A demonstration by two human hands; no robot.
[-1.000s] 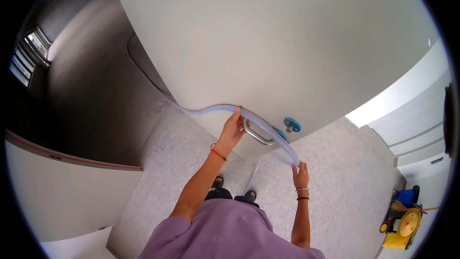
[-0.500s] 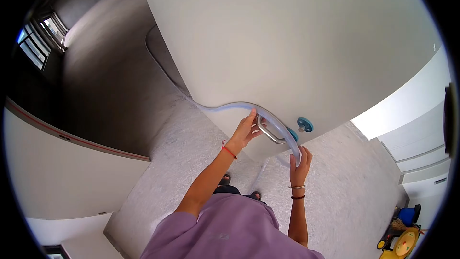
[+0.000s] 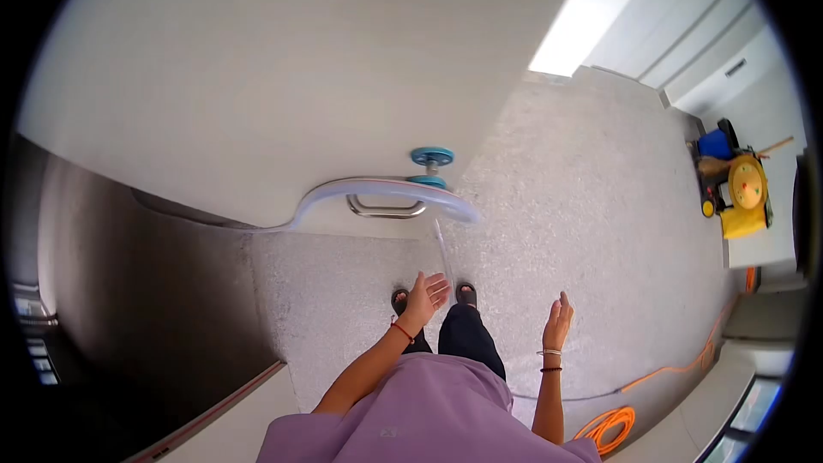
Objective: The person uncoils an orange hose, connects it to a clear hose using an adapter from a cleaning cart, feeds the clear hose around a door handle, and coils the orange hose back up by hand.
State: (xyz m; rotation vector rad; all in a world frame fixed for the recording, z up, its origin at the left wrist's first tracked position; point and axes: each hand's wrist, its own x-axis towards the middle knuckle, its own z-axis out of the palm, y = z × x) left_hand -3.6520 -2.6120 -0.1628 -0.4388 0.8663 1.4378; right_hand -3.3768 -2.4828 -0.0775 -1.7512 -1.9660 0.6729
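Note:
A clear bluish hose [image 3: 377,190] hangs over the metal handle [image 3: 386,208] of the large pale door [image 3: 283,69], arching past a teal round fitting [image 3: 432,157]. Its left part runs down to the floor and off to the left. Below the handle, my left hand [image 3: 426,295] is apart from the hose with its fingers spread and holds nothing. My right hand [image 3: 558,324] is farther right over the floor, also touching nothing, its fingers extended.
Cleaning gear with a yellow disc [image 3: 747,183] and a blue bucket [image 3: 714,144] stands at the right wall. A coiled orange hose [image 3: 610,429] lies at the lower right. Another panel edge [image 3: 223,411] is at the lower left. My feet are below the door.
Both hands have let go of the hose and drawn back towards my body. The hose stays draped over the handle. The view has turned to the right, bringing the orange coil into sight.

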